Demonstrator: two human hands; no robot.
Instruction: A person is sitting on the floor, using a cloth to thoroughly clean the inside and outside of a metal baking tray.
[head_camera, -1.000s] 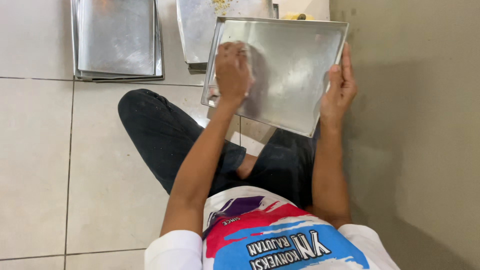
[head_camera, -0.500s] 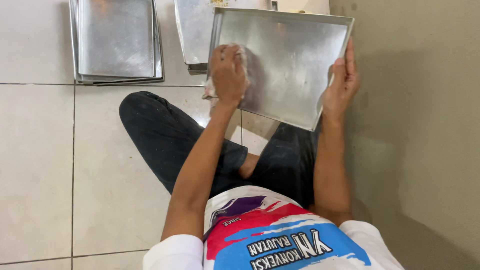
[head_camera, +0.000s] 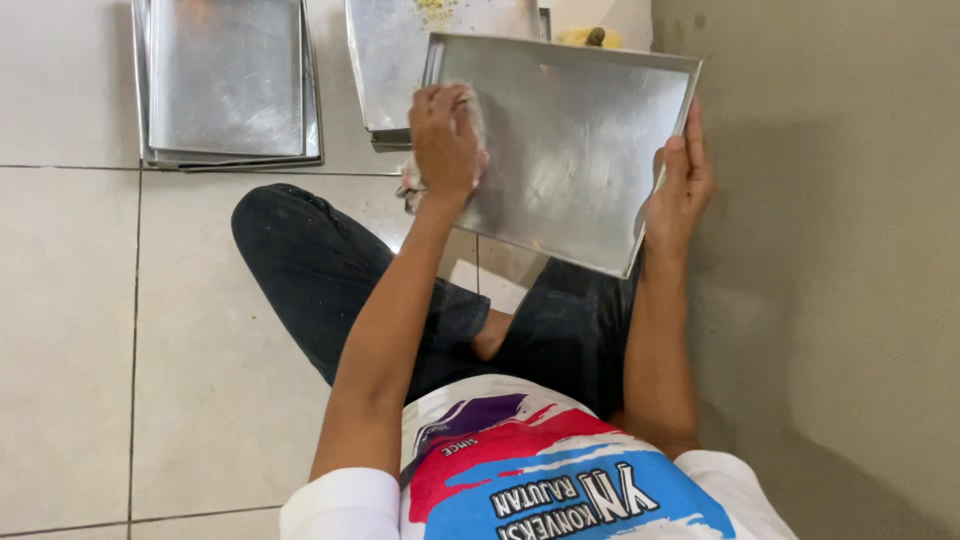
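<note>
Metal trays: one tray (head_camera: 570, 150) in both hands, two stacks (head_camera: 225, 85) beyond.

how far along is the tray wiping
Looks done: a stack of bare trays on the floor at left. In hand: the left hand presses a cloth on a tray steadied by the right hand. Likely left: the tray behind, with crumbs on it.

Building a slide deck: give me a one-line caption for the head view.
Seated on tiled floor, left hand presses a crumpled cloth on a rectangular metal tray steadied by right hand.
</note>
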